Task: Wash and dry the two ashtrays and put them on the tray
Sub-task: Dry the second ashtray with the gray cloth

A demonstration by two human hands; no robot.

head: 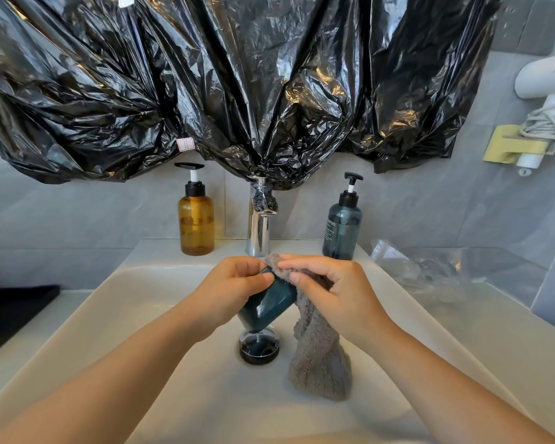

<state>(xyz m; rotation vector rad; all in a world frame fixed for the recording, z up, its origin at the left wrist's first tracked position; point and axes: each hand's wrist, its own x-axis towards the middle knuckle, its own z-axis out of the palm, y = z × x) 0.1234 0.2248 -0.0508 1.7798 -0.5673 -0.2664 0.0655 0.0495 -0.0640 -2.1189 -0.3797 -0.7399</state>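
**A teal ashtray (269, 302) and a grey cloth (318, 357) held over the sink (148, 315)**

The left hand (234, 283) curls its fingers round the glossy, dark-teal ashtray, which has flat angled sides and is held tilted above the white sink's black drain (259, 347). The right hand (330, 283) pinches the fluffy cloth against the ashtray's rim, and the rest of the cloth hangs limp into the basin. Both hands hide the ashtray's top and inside. Crinkled black plastic (237, 91) drapes over the head of the chrome tap (259, 225).
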